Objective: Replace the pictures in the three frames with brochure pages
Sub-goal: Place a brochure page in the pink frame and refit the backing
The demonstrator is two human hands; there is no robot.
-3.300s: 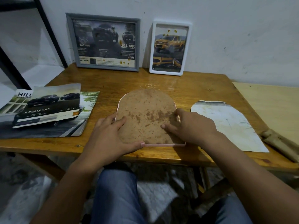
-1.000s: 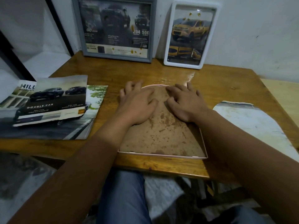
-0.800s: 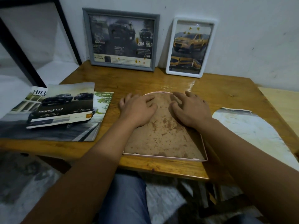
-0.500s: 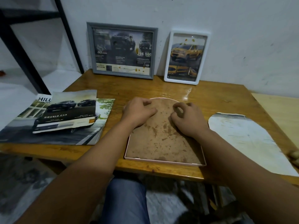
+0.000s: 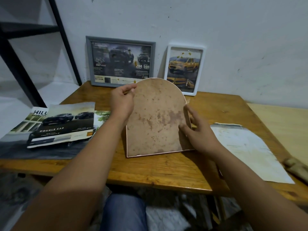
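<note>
the arched frame (image 5: 156,117) is tilted up off the table (image 5: 166,169), its stained brown backing facing the person, its straight bottom edge low near the wood and its rounded top leaning away toward the wall; its long axis runs from the person outward and up; the left hand (image 5: 122,101) pinches the upper left curve of the arch between thumb and fingers; the right hand (image 5: 198,132) grips the lower right edge, thumb on the backing and fingers curled round the rim; both hands sit on the frame, so neither has to reach, and the left one is nearer the top, which looks like the end to swing over if the frame is to be turned face-on or stood up

against the wall stand the two other frames: a grey frame (image 5: 120,61) holding a dark truck page and a white frame (image 5: 184,70) holding a yellow truck page; what the arched frame holds cannot be told, since only its back shows; the removed arch-shaped picture (image 5: 246,150) lies flat on the table to the right, well apart from the hands; the brochure pages (image 5: 55,127) lie spread at the left edge of the table; judging by this, the last frame seems closed and ready to join the other two
</note>
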